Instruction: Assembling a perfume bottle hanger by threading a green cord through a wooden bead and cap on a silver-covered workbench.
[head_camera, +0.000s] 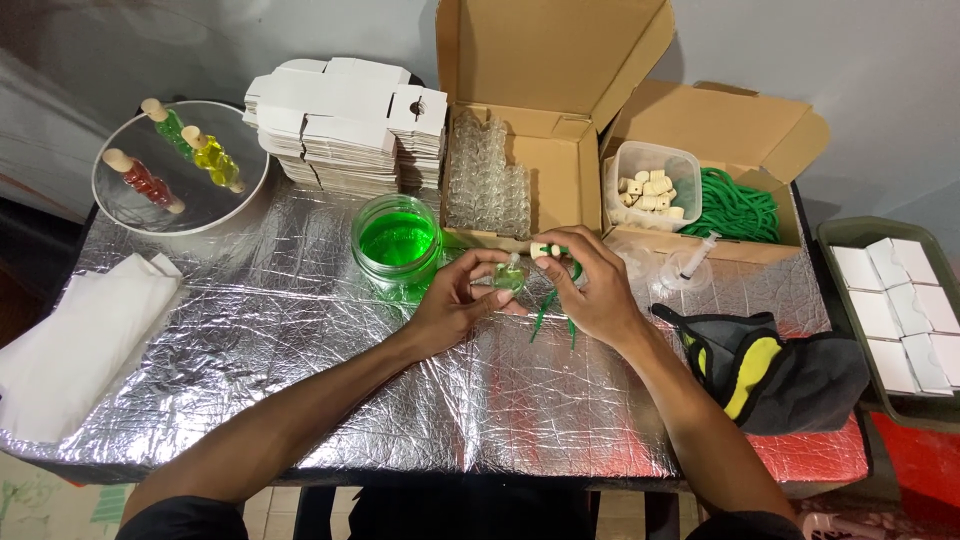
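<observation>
We see a small bottle (509, 277) of green liquid mid-table, pinched by the left hand (455, 303). The right hand (590, 285) pinches a cork (541, 250) above it, green cord (548, 300) dangling. A green jar (397, 243) sits at ten o'clock.

A crinkled silver foil tabletop (300, 400) filled the frame. On it lay folded white paper (75, 345) at left, a round mirror tray (130, 205) at upper left, stacked flat white cartons (345, 125) and a green-filled jar (397, 243) at upper centre, two open cardboard boxes (560, 150) beyond, and a dark pouch (760, 370) at right.
</observation>
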